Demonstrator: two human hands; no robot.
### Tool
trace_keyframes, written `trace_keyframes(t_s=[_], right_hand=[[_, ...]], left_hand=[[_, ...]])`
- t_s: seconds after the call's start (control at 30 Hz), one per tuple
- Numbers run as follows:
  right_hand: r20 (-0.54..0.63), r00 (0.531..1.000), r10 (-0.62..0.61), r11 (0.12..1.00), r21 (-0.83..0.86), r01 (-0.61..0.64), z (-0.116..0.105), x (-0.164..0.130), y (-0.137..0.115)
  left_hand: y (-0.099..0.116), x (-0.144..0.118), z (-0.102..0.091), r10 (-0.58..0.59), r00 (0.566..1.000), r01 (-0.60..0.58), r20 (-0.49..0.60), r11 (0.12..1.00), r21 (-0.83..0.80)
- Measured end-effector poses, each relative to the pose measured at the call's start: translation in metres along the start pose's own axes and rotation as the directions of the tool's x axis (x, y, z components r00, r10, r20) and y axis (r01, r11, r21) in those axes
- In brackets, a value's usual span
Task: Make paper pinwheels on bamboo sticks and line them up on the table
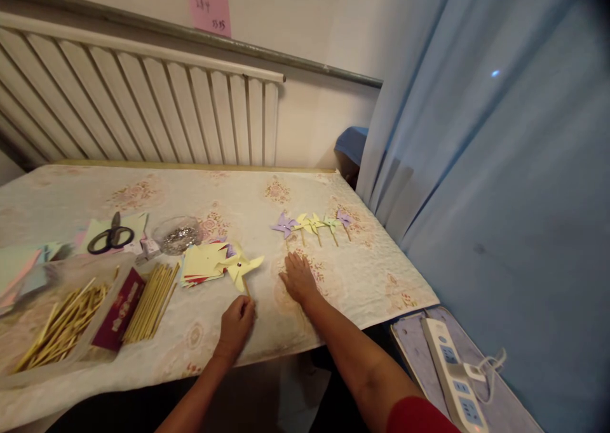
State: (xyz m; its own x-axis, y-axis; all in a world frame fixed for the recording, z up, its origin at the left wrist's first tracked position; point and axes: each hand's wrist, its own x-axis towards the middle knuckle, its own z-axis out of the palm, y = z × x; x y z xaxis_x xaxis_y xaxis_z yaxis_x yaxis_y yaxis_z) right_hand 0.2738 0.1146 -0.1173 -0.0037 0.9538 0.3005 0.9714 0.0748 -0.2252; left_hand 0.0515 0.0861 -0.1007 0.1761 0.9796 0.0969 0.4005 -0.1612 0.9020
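The left hand (237, 322) is curled into a fist around the stick of a yellow pinwheel (241, 265), holding it near the front edge of the surface (372, 274) with the vanes pointing away from the person. A small metallic dot shows at the centre of those vanes, which overlap the near side of a stack of paper squares (203, 261). The right hand (299, 277) is palm down on the floral cloth, fingers a little spread, with nothing seen in its grasp; its fingertips come right up to the stick end of the leftmost purple pinwheel (284, 225), and whether they touch it I cannot tell. That pinwheel begins a row of five, followed by two yellow, one green and another purple. Since the held pinwheel looks fully put together, the step in hand seems to be setting pinwheels out in line. The next move would call for carrying the held one rightward, vanes kept off the neighbours, and laying it just left of the row with its stick toward the person. Further left are a clear dish (177, 235) of small metallic pieces, scissors (113, 235) on paper, and loose sticks (150, 306) beside a plastic box (103, 306).
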Motion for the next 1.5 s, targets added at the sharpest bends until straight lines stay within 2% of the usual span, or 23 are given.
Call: trace_keyframes(t_s=[0.43,0.6,0.67,0.93,1.5], right_hand=[[-0.034,0.999,0.032,0.999,0.003,-0.032,0.004,0.009,0.001],[-0.105,0.972,0.208,0.977,-0.017,-0.211,0.003,-0.001,0.008],[-0.109,0.965,0.239,0.969,-0.034,-0.244,0.001,-0.006,0.015],[-0.079,0.992,0.103,0.990,-0.091,-0.110,-0.007,-0.011,0.037],[-0.080,0.988,0.134,0.985,-0.101,-0.142,-0.007,-0.007,0.038]], left_hand=[[-0.003,0.001,0.000,0.012,1.000,-0.013,0.008,1.000,0.022],[-0.002,0.002,0.000,0.015,1.000,-0.015,0.014,0.999,0.039],[-0.002,0.002,0.000,0.023,1.000,-0.024,0.018,0.998,0.051],[-0.003,0.002,0.001,0.028,0.999,-0.029,0.020,0.998,0.062],[-0.004,0.002,0.002,0.013,1.000,-0.014,0.027,0.999,0.042]])
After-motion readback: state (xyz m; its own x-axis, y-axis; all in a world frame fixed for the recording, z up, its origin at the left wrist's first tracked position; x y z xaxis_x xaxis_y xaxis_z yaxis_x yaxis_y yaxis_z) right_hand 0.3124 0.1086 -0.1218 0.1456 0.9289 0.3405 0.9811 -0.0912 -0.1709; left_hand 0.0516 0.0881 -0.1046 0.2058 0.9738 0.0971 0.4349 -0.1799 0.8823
